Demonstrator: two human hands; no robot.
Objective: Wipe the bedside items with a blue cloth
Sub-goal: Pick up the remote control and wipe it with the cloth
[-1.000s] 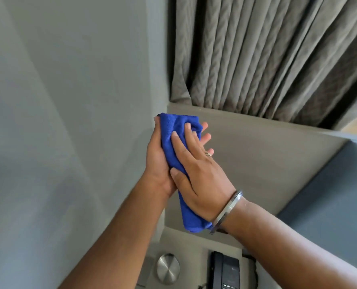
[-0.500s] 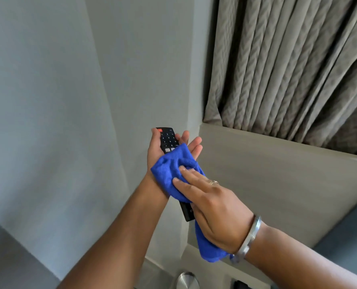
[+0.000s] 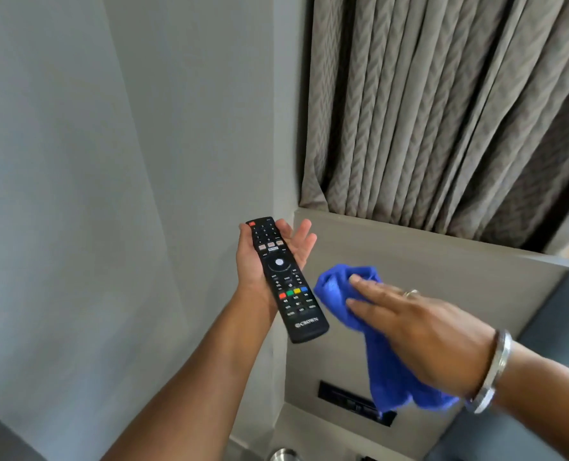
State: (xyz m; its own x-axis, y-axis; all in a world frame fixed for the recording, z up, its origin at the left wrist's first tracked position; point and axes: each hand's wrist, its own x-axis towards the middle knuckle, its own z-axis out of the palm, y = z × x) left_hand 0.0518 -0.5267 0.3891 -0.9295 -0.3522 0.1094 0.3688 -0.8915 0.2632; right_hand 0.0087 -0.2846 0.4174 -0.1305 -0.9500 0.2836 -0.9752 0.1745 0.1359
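Note:
A black TV remote (image 3: pixel 284 281) with coloured buttons lies face up across the palm of my left hand (image 3: pixel 260 257), held up in front of the wall corner. Its whole button face is uncovered. My right hand (image 3: pixel 419 331), with a ring and a metal bangle, grips the blue cloth (image 3: pixel 376 337) just right of the remote. The cloth hangs down below that hand and is apart from the remote.
A grey wall fills the left. A beige panel (image 3: pixel 442 271) with a dark switch plate (image 3: pixel 346 399) stands behind the hands, with pleated curtains (image 3: pixel 442 111) above it. A round metal object (image 3: pixel 283 455) shows at the bottom edge. A blue-grey padded surface (image 3: pixel 549 334) lies right.
My right hand has slid the blue cloth down and off the remote to the right. The remote, covered by the cloth before, now lies fully bare in my left hand.

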